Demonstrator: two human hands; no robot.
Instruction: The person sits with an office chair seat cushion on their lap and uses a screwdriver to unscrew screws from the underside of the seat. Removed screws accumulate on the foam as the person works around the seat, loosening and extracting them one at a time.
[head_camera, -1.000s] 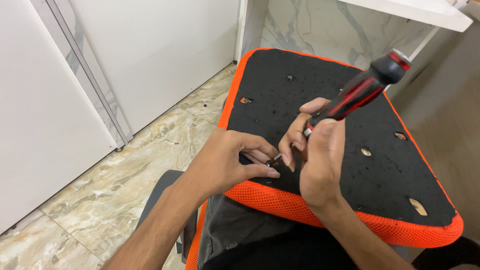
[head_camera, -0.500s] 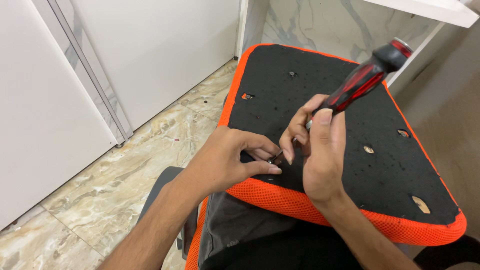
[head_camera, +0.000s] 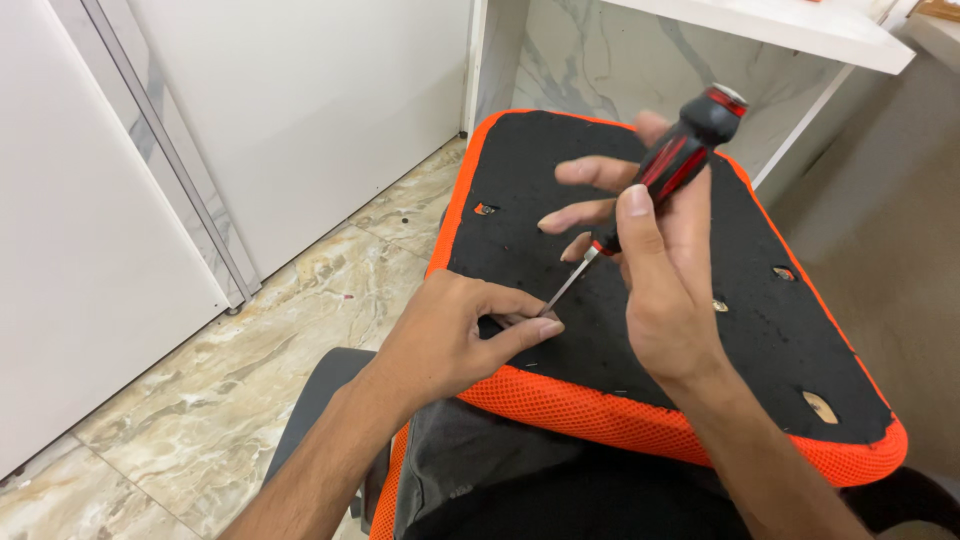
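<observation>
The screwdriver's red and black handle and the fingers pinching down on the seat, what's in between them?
The head view shows only the screwdriver's thin metal shaft running from the handle in the right hand down to the left hand's fingertips.

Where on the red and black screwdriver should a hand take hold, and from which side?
Probably the thick handle of the red and black screwdriver, come at from the right, where the right hand already holds it. The handle tilts up and away; the thin shaft runs down to the left hand on the seat cushion.
</observation>
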